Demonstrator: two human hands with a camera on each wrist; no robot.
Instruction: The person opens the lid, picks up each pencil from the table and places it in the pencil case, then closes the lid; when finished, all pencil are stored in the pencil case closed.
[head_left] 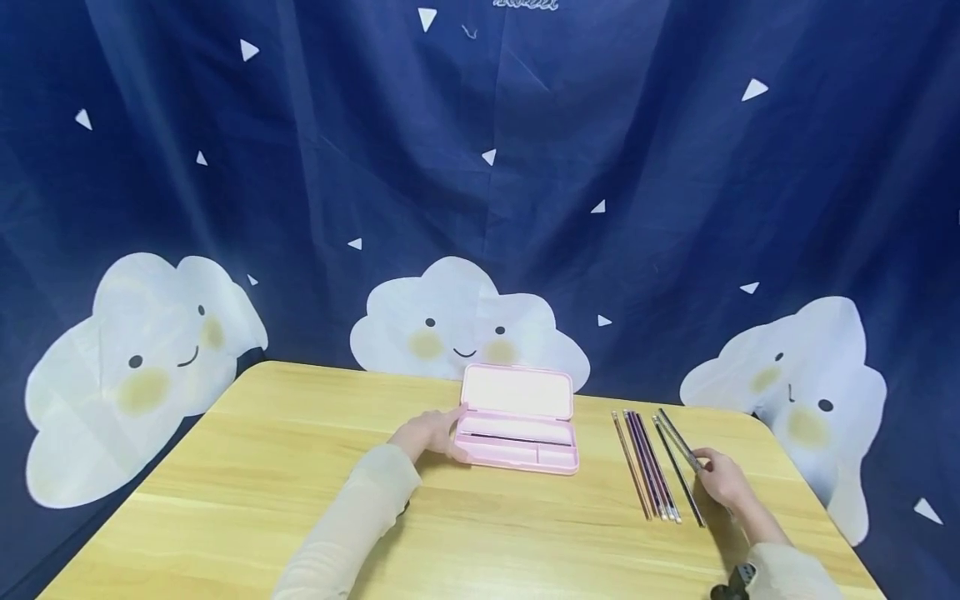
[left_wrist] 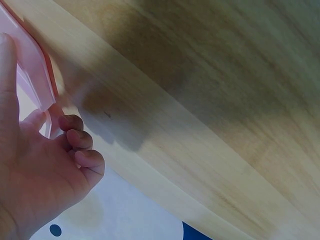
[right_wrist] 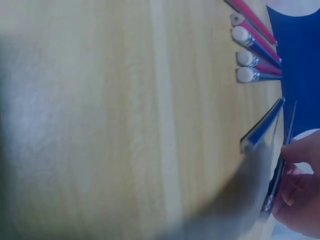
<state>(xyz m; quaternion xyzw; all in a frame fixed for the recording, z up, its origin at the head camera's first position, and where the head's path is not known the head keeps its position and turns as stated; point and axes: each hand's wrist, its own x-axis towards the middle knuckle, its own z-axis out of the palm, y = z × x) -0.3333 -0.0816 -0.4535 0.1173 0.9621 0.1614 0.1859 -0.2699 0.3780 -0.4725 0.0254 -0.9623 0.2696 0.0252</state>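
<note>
seven pencils outside, one case, two hands

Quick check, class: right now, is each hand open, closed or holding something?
Left hand: closed, gripping the left side of the pink pencil case.
Right hand: closed, pinching a dark pencil.

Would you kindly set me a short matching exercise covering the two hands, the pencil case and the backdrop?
1. Left hand
2. Right hand
3. Pencil case
4. Backdrop

A. Pink, standing open
B. Holds a dark pencil
C. Dark blue, with white shapes
D. At the left end of the pencil case

Pairs: 1-D; 2-B; 3-A; 4-C
</note>
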